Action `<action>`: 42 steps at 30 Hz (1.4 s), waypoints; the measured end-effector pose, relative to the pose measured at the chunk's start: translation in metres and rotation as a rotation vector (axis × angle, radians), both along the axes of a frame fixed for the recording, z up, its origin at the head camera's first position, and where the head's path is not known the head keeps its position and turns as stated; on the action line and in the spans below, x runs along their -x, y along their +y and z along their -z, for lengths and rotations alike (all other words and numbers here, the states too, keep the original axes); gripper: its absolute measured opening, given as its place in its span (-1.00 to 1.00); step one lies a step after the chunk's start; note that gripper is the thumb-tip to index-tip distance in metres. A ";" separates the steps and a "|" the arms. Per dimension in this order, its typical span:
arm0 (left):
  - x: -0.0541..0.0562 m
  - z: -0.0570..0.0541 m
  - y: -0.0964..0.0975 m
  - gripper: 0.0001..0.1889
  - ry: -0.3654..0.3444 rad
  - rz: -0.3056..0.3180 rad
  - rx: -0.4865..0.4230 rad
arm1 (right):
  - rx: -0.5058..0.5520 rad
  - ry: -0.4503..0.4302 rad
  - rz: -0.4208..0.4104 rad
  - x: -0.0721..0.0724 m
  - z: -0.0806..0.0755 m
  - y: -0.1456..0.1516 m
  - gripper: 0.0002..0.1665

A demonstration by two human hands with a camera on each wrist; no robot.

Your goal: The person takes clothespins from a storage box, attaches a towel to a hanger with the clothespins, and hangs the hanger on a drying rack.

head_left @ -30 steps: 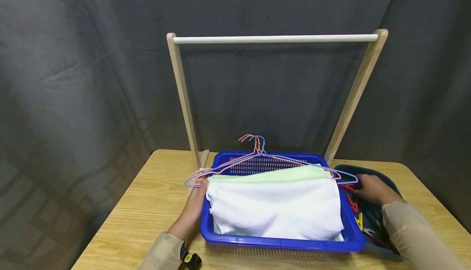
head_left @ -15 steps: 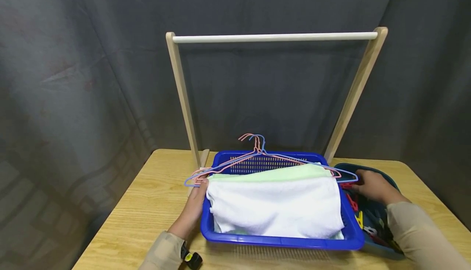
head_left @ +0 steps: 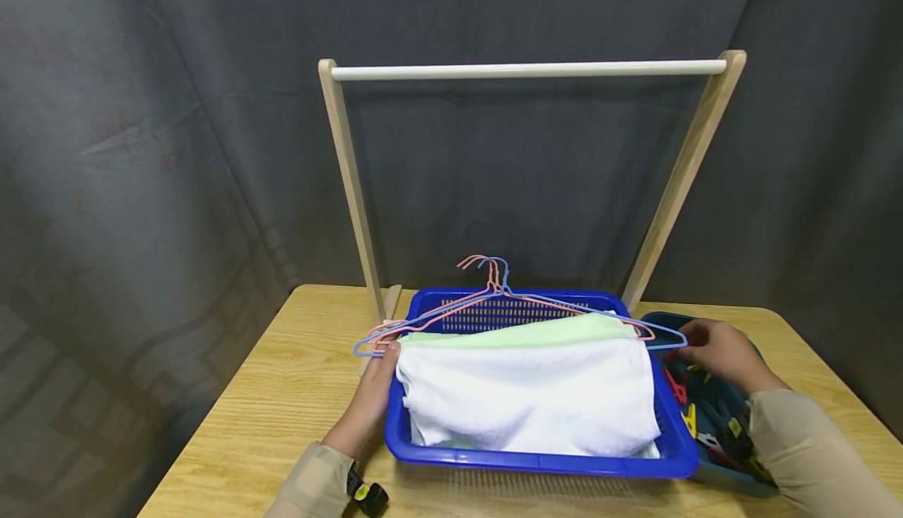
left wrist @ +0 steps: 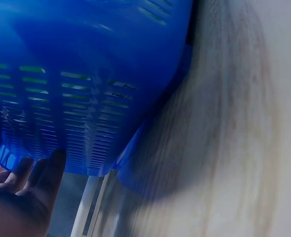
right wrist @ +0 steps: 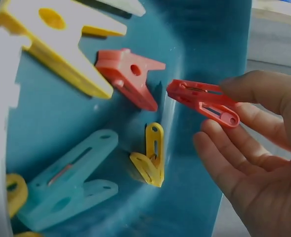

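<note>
In the right wrist view my right hand (right wrist: 264,143) pinches a red clothespin (right wrist: 202,98) between thumb and fingers, above the inside of a dark teal bin (right wrist: 185,163). The head view puts that right hand (head_left: 727,353) over the bin's far left part. My left hand (head_left: 377,381) is at the left rim of a blue basket (head_left: 539,465), thumb on top by the corner of a white towel (head_left: 529,393). Its fingers (left wrist: 49,182) lie along the basket's outer wall. A pale green towel (head_left: 536,335) shows behind the white one. Pink and blue hangers (head_left: 504,292) lie across the basket.
Other clothespins lie in the bin, including a red one (right wrist: 130,76), a yellow one (right wrist: 156,153) and a teal one (right wrist: 68,177). A wooden rack with a white rod (head_left: 529,70) stands behind the basket on the wooden table (head_left: 282,377). Dark curtains hang behind.
My right hand has lifted a little from the bin's contents, uncovering more clothespins below it. The left hand, basket, towels and hangers have stayed put.
</note>
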State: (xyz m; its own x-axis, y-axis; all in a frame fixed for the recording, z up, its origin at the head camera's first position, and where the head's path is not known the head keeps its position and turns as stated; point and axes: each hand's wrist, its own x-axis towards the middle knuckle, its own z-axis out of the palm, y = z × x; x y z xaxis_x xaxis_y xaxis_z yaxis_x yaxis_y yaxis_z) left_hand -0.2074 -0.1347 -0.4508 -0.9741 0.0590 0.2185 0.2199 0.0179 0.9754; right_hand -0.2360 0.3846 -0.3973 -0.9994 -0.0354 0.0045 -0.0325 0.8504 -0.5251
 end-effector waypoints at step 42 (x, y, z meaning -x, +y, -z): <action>0.008 -0.007 -0.005 -0.54 -0.065 0.012 -0.249 | 0.154 0.114 0.205 -0.015 0.004 -0.006 -0.55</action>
State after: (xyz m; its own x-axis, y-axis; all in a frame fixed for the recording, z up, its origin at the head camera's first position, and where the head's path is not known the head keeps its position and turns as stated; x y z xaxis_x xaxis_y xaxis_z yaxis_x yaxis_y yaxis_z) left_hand -0.2150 -0.1397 -0.4437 -0.9860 0.0227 0.1650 0.1556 -0.2271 0.9614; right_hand -0.2212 0.3781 -0.4018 -0.9782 0.1776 0.1072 0.0657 0.7556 -0.6518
